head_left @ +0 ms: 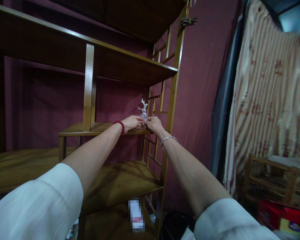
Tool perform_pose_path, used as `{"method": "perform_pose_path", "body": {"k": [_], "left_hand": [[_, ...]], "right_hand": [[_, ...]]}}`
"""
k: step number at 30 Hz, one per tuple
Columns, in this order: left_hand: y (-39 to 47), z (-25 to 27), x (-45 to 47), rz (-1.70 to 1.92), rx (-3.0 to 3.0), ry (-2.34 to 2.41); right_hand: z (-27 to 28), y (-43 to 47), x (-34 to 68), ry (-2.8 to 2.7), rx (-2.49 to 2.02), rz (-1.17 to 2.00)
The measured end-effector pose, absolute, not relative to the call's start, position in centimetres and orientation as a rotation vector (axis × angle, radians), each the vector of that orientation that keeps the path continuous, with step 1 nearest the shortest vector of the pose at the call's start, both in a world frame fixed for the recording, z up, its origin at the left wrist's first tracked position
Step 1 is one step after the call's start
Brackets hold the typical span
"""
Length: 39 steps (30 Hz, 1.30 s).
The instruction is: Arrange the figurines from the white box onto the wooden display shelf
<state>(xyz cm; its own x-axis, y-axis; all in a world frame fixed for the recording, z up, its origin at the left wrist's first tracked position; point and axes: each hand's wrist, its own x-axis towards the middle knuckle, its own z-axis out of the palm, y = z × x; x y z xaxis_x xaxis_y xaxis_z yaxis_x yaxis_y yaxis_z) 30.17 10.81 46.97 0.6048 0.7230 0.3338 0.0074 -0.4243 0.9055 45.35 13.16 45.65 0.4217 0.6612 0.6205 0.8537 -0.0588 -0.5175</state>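
Observation:
A clear deer figurine (144, 113) with pale, branching antlers stands upright at the right end of a small raised wooden shelf (105, 128). My left hand (132, 122), with a red bead bracelet (120, 126) on its wrist, has its fingers against the figurine's left side. From the right, my right hand (154, 124) closes its fingers on the lower part of the same figurine. A silver bangle (168, 140) circles my right wrist. The figurine's base is partly hidden by my fingers.
A wooden shelf unit with a lattice side (158, 96) stands against a maroon wall (192, 110). Another board (102, 61) runs overhead. Below are a blurred white box (137, 215) and a black bin (177, 225). A striped curtain (265, 100) and low rack (272, 163) are on the right.

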Motion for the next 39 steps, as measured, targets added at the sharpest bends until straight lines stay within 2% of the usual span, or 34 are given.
{"method": "perform_pose_path", "body": {"k": [21,34,39], "left_hand": [[11.3,46.8,30.2,0.9,1.8,0.544],[11.2,46.9,30.6,1.012,1.774,0.717],[11.9,46.7,30.7,0.997,1.947,0.827]], "right_hand": [[45.4,13.8,45.9,-1.321,-1.772,-0.282],[45.1,14.4,46.5,-1.342,-1.721,-0.242],[45.1,14.1,46.2,-1.342,-1.714,-0.241]]}}
